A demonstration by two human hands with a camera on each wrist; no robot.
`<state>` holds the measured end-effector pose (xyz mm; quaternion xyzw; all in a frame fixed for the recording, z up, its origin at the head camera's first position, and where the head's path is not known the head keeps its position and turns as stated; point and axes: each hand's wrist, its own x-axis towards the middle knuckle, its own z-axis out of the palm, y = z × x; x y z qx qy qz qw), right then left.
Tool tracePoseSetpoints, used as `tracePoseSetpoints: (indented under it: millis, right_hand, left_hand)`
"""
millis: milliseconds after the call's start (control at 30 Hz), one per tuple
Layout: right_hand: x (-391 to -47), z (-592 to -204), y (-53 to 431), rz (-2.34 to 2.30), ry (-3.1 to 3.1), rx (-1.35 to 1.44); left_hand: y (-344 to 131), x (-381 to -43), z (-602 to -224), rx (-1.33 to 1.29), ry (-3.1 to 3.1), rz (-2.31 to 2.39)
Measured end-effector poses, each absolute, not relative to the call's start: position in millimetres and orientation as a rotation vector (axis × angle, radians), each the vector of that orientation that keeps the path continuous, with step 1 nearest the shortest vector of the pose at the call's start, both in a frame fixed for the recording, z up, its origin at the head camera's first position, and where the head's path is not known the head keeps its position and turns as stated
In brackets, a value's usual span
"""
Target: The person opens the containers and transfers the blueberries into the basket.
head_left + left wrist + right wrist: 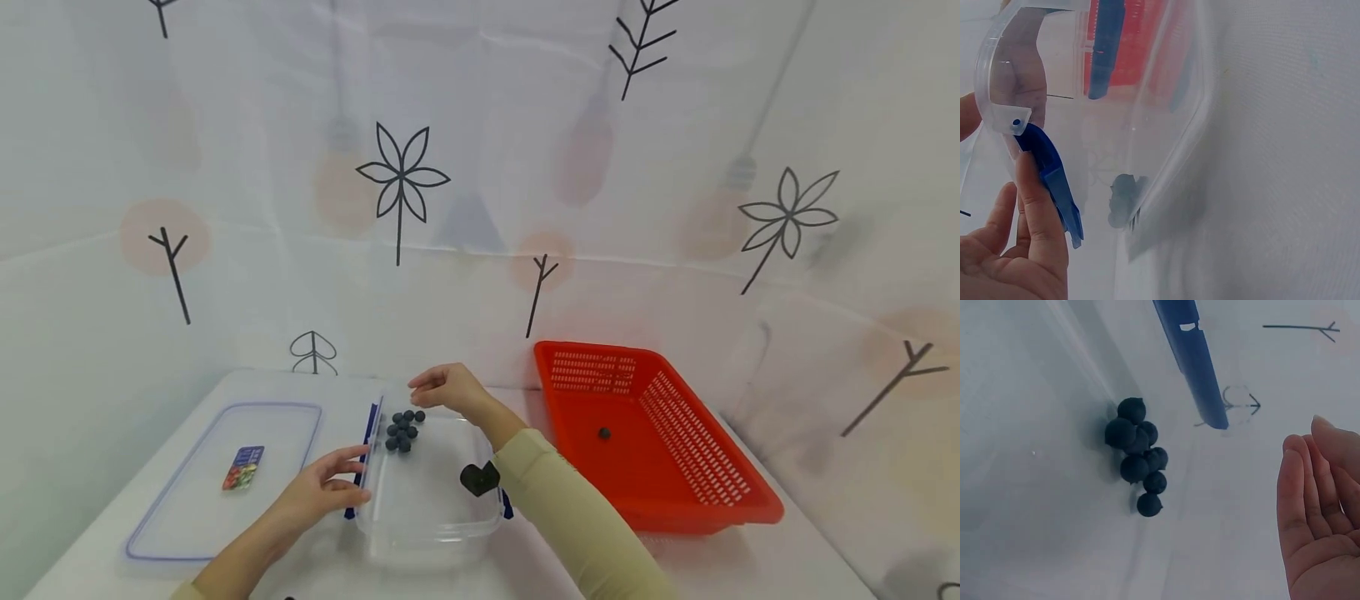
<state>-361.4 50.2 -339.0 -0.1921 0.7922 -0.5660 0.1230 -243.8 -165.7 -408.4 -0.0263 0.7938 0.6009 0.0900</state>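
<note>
A clear plastic container [431, 533] with blue side latches stands on the table. Several blueberries [1134, 469] lie clustered on its bottom, toward the far left corner. Beside the container's left wall is my left hand [318, 492], its fingers loosely bent. In the left wrist view, a fingertip rests against the hanging blue latch [1060, 190]. Over the container's far edge hovers my right hand [450, 387], just beyond the berries. Its fingers lie close together, gently bent, with nothing seen between them and the thumb in the right wrist view.
To the right stands a red perforated basket [600, 479] with one dark berry [604, 433] in it. A clear lid [273, 425] bearing a colourful label [243, 468] lies at left. Behind the table hangs a white printed cloth [480, 317]. A dark heart-shaped thing [480, 479] shows beside the right cuff.
</note>
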Motion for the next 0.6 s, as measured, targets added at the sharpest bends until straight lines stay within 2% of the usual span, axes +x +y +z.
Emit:
tracePoseSetpoints:
  millis: [267,600]
  right_hand:
    - [-372.9,-350.6,45.6,-1.670,2.319,-0.494]
    - [-389.3,-372.9,43.8,-1.469,2.551,-0.459]
  left_hand:
    - [-165.5,-245.7,-406.8,-0.080,2.361,1.793]
    - [-163.9,-245.6,-406.6,-0.092,2.362,1.796]
